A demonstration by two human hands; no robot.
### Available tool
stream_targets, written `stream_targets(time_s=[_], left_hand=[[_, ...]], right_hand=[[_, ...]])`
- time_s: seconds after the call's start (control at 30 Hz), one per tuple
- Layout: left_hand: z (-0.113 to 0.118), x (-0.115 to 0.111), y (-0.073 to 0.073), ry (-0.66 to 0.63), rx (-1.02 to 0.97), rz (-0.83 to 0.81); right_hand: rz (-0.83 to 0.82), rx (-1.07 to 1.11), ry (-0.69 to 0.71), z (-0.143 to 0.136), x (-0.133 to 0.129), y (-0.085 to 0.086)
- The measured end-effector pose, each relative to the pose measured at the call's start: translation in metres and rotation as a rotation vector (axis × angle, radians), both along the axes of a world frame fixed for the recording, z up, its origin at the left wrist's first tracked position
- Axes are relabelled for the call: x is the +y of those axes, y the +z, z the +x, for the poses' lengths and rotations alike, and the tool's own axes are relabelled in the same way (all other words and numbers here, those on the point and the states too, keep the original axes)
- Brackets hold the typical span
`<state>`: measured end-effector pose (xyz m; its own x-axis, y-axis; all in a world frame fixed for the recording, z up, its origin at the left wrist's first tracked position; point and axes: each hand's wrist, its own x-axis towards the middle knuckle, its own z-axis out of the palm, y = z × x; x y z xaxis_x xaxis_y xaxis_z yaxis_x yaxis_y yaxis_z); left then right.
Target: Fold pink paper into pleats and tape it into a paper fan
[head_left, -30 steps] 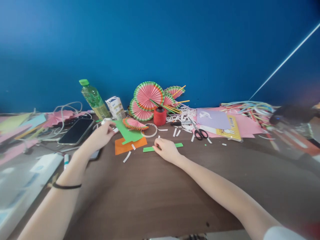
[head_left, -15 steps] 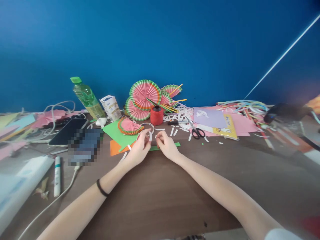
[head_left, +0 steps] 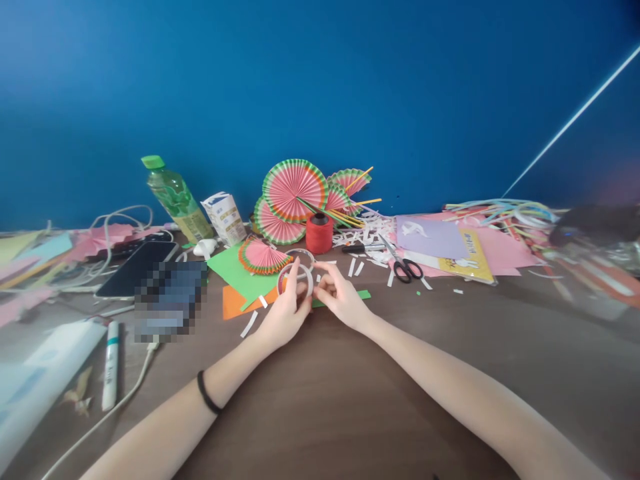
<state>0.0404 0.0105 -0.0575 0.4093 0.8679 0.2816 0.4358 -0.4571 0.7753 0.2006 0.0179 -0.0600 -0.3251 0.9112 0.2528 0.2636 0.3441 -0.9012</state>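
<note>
A roll of tape (head_left: 309,283) is upright between my hands, its pale ring showing. My left hand (head_left: 289,310) grips it from the left, fingers curled at its ring. From the right, my right hand (head_left: 341,297) reaches its edge with the fingertips bent in; whether they pinch the tape's end is too small to tell. Behind the roll lies another ring (head_left: 303,255). A green paper strip (head_left: 364,294) lies partly hidden behind my right hand. To the left are a pink folded fan (head_left: 264,255), green paper (head_left: 225,267) and orange paper (head_left: 234,303).
Behind my hands stand a red thread spool (head_left: 319,235) and round paper fans (head_left: 295,190). Black scissors (head_left: 407,269) and paper scraps lie to the right. A green-capped bottle (head_left: 177,203), a small carton (head_left: 225,219), phones and a marker (head_left: 111,367) are at the left.
The roll now shows more fully in my left hand. My right hand's index finger has stretched toward its upper edge. The view has shifted slightly.
</note>
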Motion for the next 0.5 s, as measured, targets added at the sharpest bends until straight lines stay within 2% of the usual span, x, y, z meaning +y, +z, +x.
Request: stream_targets(time_s=[0.17, 0.3, 0.5], left_hand=[[-0.0024, -0.0008, 0.0034, -0.002, 0.025, -0.011], [-0.0042, -0.0014, 0.0059, -0.020, -0.076, -0.044], [-0.0054, 0.0012, 0.0050, -0.066, -0.213, -0.221]], right_hand=[[0.011, -0.057, 0.058, 0.0012, 0.0003, -0.0002], [0.004, -0.015, 0.062, 0.0009, 0.0002, -0.0003], [-0.010, 0.086, 0.029, -0.0006, 0.0010, -0.0034]])
